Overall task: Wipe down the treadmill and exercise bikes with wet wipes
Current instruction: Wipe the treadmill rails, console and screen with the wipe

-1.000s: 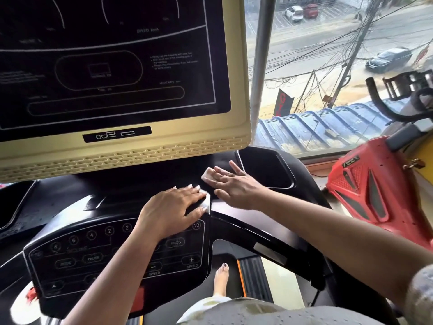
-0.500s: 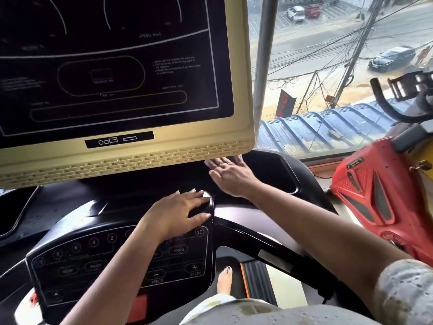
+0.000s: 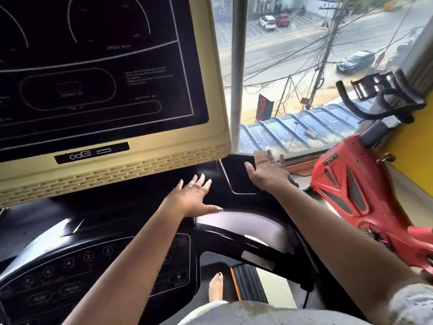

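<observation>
Two hands flat on the treadmill (image 3: 234, 235)

Both hands lie palm down on the machine's glossy black console deck. The left hand (image 3: 192, 198) sits near the middle of the view. Its fingers (image 3: 201, 180) are straight and spread toward 12 o'clock, its thumb points toward 3 o'clock, and it grips nothing. The right hand (image 3: 267, 171) is at 1 o'clock from it, on the far corner of the sunken tray (image 3: 236, 179). Its fingers (image 3: 269, 156) are also straight and fanned, pressing the surface. Whether a wet wipe lies under either palm cannot be told.

The treadmill fills the view from 12 round to 6 o'clock. Its cream-framed display (image 3: 93, 66) is at 10 o'clock and its keypad (image 3: 70, 273) at 7 o'clock, partly crossed by the left forearm. A bare foot (image 3: 216, 287) stands on the deck at 6 o'clock. At 3 o'clock, just beside the treadmill's right arm, stands a red exercise bike (image 3: 346, 184), with its black handlebars at 2 o'clock against the window (image 3: 293, 66).
</observation>
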The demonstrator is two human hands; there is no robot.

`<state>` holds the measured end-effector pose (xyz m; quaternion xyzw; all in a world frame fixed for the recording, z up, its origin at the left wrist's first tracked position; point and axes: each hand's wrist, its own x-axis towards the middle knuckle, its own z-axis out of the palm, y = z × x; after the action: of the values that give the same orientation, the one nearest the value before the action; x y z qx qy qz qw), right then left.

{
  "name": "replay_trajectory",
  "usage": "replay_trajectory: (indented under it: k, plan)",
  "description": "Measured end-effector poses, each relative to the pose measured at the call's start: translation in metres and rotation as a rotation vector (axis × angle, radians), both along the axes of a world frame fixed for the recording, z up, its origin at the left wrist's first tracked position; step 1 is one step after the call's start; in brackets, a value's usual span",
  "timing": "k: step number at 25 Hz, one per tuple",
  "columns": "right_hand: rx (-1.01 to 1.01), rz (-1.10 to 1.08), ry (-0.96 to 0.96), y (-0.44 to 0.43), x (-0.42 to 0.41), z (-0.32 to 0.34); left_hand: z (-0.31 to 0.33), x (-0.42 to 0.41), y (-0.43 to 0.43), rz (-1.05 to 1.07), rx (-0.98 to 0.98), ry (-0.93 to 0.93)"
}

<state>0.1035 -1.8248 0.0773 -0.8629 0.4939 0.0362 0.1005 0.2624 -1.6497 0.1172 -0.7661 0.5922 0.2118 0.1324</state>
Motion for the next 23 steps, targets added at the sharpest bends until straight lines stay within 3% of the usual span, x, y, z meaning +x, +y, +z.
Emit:
replay_trajectory:
  k: [4, 10, 18, 23]
  plan:
    - [0.024, -0.095, -0.046, 0.033, -0.037, -0.002, -0.008, -0.021, -0.013, 0.01, -0.007, -0.013]
    - [-0.033, -0.178, 0.029, 0.098, -0.086, -0.004, -0.013, -0.023, -0.016, 0.024, 0.013, -0.032]
    - [-0.055, 0.18, -0.094, 0.145, -0.046, -0.012, -0.005, -0.009, 0.003, 0.029, -0.04, 0.05]
    - [0.018, 0.339, -0.103, 0.132, 0.005, -0.001, 0.01, 0.03, 0.044, 0.211, -0.007, 0.056]
